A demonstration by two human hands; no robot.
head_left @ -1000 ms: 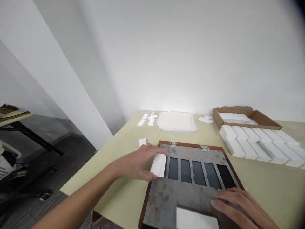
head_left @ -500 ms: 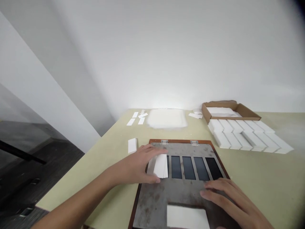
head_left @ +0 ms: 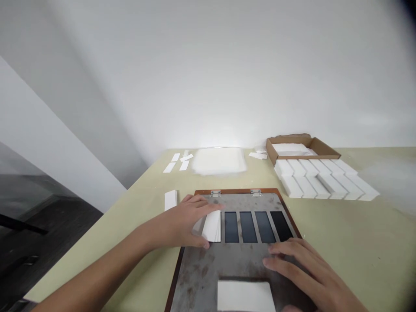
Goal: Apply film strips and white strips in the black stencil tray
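My left hand (head_left: 178,225) holds a fanned stack of white paper strips (head_left: 212,227) between thumb and fingers, over the left end of a row of slots. The slots sit in a stained grey metal plate (head_left: 195,277) with a brown wooden edge and two hinges (head_left: 216,193) at the back. Dark blue-black slots (head_left: 248,227) show to the right of the strips. My right hand (head_left: 302,268) is over the plate's right side, fingers apart, with nothing visible in it. A white stack (head_left: 245,297) lies in an opening near the plate's front.
A small white stack (head_left: 170,200) stands left of the plate. Loose white strips (head_left: 169,167) lie farther back, near a whitish patch (head_left: 219,161). At the right, rows of white stacks (head_left: 328,184) lie before a cardboard box (head_left: 312,157) holding white paper. A wall rises behind the table (head_left: 341,234).
The view has shifted, so the scene sits farther left. My left hand has brought the strips slightly right, covering the dark sliver beside them. My right hand stays over the plate.
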